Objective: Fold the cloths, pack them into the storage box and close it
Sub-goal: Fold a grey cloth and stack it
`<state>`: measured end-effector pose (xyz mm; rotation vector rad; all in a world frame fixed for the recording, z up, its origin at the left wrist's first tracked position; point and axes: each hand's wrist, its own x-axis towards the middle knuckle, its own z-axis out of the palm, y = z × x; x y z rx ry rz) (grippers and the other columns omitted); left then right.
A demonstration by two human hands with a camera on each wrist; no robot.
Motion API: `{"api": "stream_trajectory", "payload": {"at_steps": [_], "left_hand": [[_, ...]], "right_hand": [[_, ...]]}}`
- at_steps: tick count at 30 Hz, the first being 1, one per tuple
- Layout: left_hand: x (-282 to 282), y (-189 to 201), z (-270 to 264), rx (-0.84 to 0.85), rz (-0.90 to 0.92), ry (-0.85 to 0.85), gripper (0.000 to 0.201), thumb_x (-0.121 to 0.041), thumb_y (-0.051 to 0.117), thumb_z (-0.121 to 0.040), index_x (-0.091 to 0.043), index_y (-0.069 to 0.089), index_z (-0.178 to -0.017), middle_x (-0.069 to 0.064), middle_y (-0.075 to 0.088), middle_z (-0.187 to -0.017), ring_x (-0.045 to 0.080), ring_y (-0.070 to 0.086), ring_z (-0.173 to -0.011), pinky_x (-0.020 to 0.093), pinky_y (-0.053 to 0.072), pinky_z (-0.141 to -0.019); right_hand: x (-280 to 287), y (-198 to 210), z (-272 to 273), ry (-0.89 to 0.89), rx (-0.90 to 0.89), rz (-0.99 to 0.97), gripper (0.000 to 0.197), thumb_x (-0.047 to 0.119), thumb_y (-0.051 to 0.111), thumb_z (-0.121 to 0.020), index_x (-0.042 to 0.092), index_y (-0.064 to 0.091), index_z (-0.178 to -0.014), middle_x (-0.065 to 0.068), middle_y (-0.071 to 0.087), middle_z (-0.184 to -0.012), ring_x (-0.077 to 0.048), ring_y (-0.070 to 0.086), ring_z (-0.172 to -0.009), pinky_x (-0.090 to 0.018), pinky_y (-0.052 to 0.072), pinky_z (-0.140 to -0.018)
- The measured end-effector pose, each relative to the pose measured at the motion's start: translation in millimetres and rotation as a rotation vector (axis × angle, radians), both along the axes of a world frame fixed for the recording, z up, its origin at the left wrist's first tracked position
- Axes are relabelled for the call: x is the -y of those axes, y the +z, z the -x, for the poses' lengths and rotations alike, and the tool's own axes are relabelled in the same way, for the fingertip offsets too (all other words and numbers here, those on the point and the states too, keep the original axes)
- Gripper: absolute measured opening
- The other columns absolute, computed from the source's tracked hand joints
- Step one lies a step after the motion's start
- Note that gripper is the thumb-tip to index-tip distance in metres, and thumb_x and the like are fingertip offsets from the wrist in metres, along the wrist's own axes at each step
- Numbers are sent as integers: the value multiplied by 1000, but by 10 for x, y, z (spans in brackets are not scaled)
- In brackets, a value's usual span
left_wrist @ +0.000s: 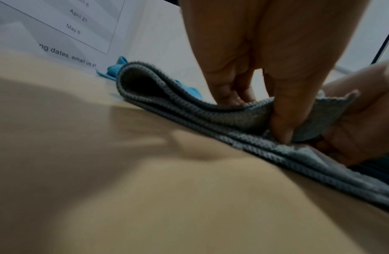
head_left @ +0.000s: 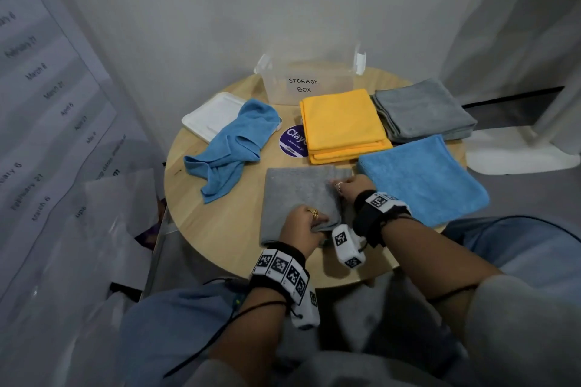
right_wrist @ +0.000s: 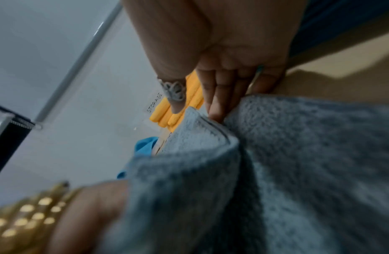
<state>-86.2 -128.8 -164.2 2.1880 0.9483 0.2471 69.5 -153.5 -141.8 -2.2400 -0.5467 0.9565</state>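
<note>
Grey cloth (head_left: pixel 298 195) lay at table's (head_left: pixel 220 229) near edge, part-folded. We saw left hand (head_left: pixel 303 226) pinching its near corner, right hand (head_left: pixel 352 187) pinching the far one. Risk, in our judgement: an uneven pull skews the fold.

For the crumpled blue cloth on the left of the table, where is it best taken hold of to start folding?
Probably at the near end of the crumpled blue cloth, where a loose tip lies on bare table. Come from above with the left hand; the far end drapes over the white lid, so lifting there could drag it.
</note>
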Motion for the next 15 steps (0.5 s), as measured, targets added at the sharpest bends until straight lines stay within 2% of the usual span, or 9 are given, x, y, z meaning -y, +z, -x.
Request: {"api": "stream_trajectory", "payload": {"at_steps": [2,4,6,8,10,15], "left_hand": [[2,34,-5,-18,14,5,29,5,67,-73,-1,68,-102,11,65,-96,20,60,-86,21,45,-78],[11,51,-14,-6,25,-6,27,7,66,-73,0,68,-99,7,61,-83,16,54,-75,21,43,-72],[10,56,-35,23,20,-21,26,9,64,-71,-1,68,-94,0,55,-76,14,51,-70,20,42,-67],[24,93,-62,52,20,-38,25,10,63,-71,-1,66,-93,-6,50,-72,11,48,-66,13,39,-62],[41,124,-91,75,20,-72,25,9,63,-72,-1,66,-96,-4,50,-75,10,47,-66,10,37,-61],[119,102,-73,-18,10,-161,28,4,63,-78,-5,67,-104,8,61,-91,18,53,-77,19,41,-72]], "right_hand": [[-65,28,-15,43,92,76,44,37,59,-89,1,60,-115,-16,62,-117,-33,58,-110,-35,45,-90],[-101,25,-35,100,134,107,40,32,52,-94,1,56,-120,-18,59,-124,-33,55,-114,-35,43,-92],[-108,9,-61,108,110,72,39,27,44,-98,1,50,-126,-19,53,-130,-33,51,-120,-35,40,-96],[-83,-18,-83,75,74,28,40,24,40,-99,-1,44,-130,-20,48,-135,-34,46,-124,-36,37,-101],[-36,-76,-100,37,72,21,38,24,41,-99,-1,45,-127,-20,49,-132,-34,47,-122,-37,37,-99],[24,-127,-74,42,145,79,32,22,45,-97,-1,52,-118,-20,55,-125,-34,51,-117,-34,41,-93]]}}
